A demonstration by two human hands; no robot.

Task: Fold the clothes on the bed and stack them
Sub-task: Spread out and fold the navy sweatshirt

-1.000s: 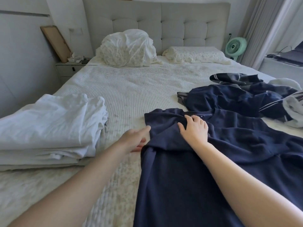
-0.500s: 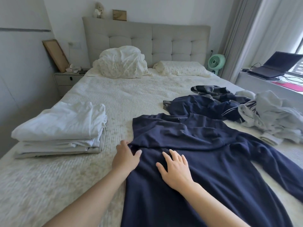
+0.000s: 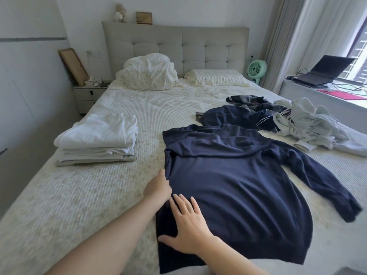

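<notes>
A navy long-sleeved top (image 3: 238, 185) lies spread flat on the cream bed (image 3: 79, 205), its left sleeve folded in across the chest and its right sleeve stretched out to the right. My left hand (image 3: 157, 188) rests at the top's left edge; its fingers touch the fabric and are partly hidden. My right hand (image 3: 187, 227) lies flat, fingers apart, on the lower left of the top. A stack of folded white clothes (image 3: 99, 139) sits on the bed's left side. Unfolded dark garments (image 3: 244, 116) and pale ones (image 3: 309, 124) lie heaped at the right.
Two pillows (image 3: 151, 74) lean against the padded headboard. A nightstand (image 3: 87, 96) stands at the left, a green fan (image 3: 257, 69) at the right of the bed head. A laptop (image 3: 325, 72) sits on the window ledge at the far right.
Both hands have slid down the navy top from its collar area toward its lower left side. The view has pulled back, showing more of the bed and the pale heap.
</notes>
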